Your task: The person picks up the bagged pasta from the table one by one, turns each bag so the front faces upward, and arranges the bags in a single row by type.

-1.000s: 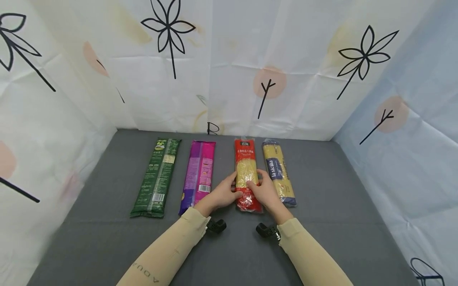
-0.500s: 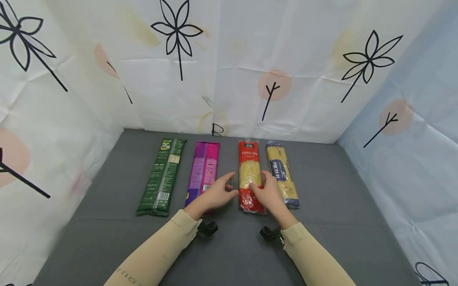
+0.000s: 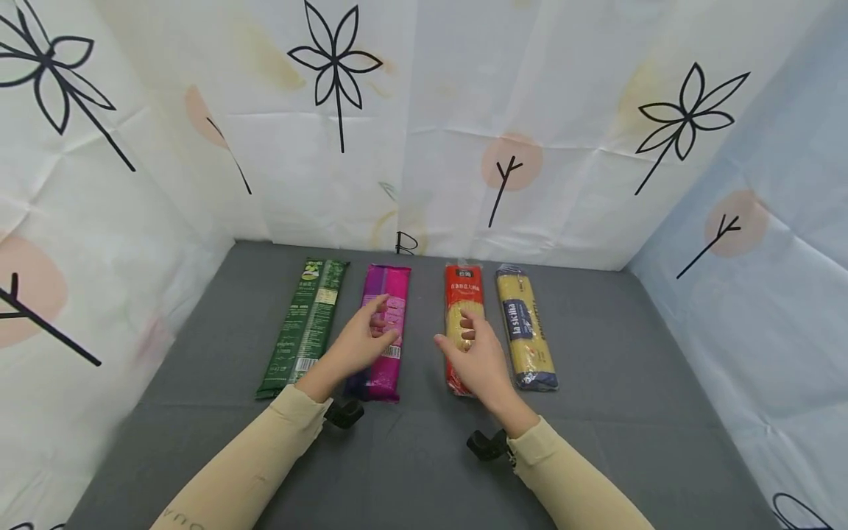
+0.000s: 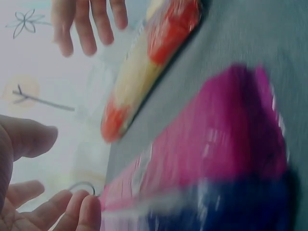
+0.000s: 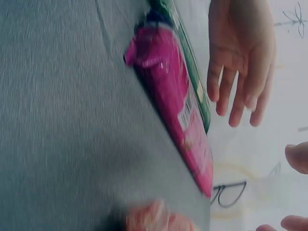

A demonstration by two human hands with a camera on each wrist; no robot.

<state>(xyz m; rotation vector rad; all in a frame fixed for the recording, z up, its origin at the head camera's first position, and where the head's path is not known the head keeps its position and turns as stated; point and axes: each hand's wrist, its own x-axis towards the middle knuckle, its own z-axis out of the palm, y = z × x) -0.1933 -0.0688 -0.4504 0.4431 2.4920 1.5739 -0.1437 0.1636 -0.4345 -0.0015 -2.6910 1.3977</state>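
Four long packs lie side by side on a grey cloth. My left hand hovers over the pink and purple pack, fingers relaxed and apart, holding nothing. My right hand is above the red pack of spaghetti, thumb and fingers spread, also holding nothing; it covers part of that pack. To the right lies the yellow pasta pack with a blue label. A green pack lies at the far left, its lower end partly behind my left wrist. The left wrist view shows the pink pack close below.
The grey cloth covers the table. White patterned curtains stand at the back and both sides. A black wrist camera sits below my right wrist, another black camera below my left.
Both hands have come off the red spaghetti pack. My left hand has moved left over the pink pack; the right has lifted slightly. The head view has shifted a little.
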